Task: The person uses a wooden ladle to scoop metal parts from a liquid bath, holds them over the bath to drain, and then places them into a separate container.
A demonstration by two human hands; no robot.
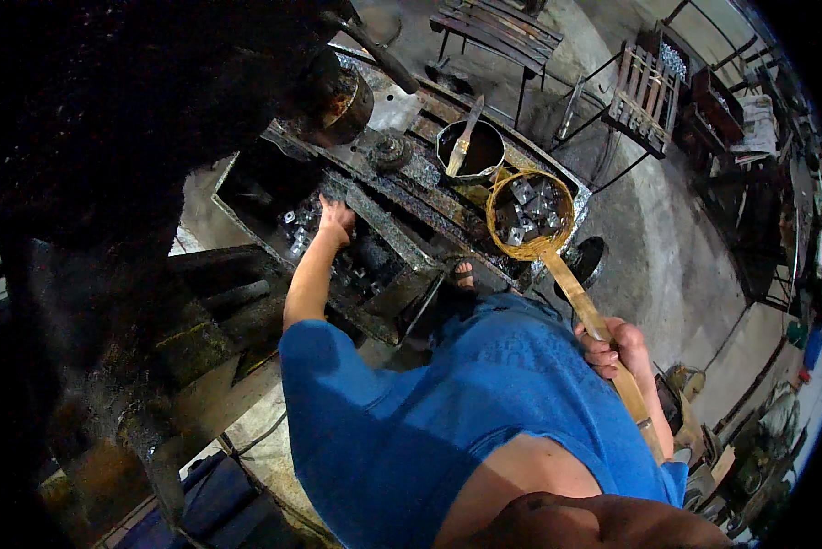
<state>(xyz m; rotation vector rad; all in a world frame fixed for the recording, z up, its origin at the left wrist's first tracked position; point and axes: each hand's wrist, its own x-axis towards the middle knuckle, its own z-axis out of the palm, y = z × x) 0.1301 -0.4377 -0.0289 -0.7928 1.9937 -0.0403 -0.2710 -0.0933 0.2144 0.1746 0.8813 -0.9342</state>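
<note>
My right hand is wrapped round the wooden handle of a round basket scoop. Several square metal pieces, some with a hole, lie inside the basket, which is held over the edge of a long metal bench. My left hand reaches down into a dark, oily metal bin. Its fingers look stretched and apart, close to a heap of small metal blocks; no piece shows clearly in them. The fingertips are partly lost in shadow.
A black pot with a flat brush stands behind the basket. A rusty can is beside dark machinery on the left. Slatted benches stand farther back. Boxes and clutter line the right side.
</note>
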